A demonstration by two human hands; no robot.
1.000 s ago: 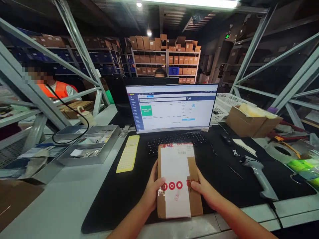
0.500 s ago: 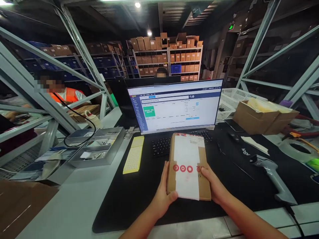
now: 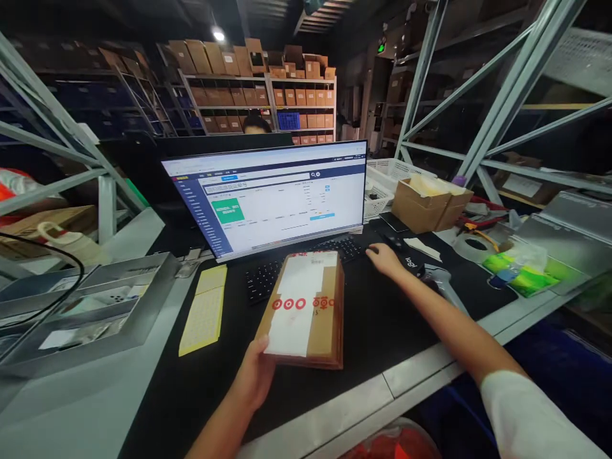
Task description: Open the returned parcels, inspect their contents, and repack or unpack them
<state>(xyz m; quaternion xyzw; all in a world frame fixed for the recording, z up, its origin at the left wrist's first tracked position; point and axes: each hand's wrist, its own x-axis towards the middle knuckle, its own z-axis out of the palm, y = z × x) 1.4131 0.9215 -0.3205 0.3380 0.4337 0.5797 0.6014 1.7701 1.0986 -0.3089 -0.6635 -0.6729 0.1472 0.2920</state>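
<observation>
My left hand [image 3: 258,373] grips the near left corner of a brown cardboard parcel [image 3: 327,319], with its thumb on top. A broad white label and red-printed tape cover the parcel's upper face, which is tilted toward me over the black desk mat [image 3: 373,331]. My right hand [image 3: 385,260] is off the parcel, reaching low over the mat near the dark computer mouse [image 3: 394,241]. Its fingers are bent together at the spot of a thin dark stick-like object; what they hold is hidden.
Behind the parcel stand a keyboard [image 3: 262,280] and a lit monitor [image 3: 282,204]. Yellow sheets [image 3: 203,312] and a grey tray [image 3: 143,319] are on the left. To the right are a barcode scanner [image 3: 444,287], an open carton [image 3: 418,207] and a tape roll [image 3: 471,247].
My right hand has let go of the parcel and moved right across the mat. The left hand still holds the parcel, now tilted more. The view has turned right.
</observation>
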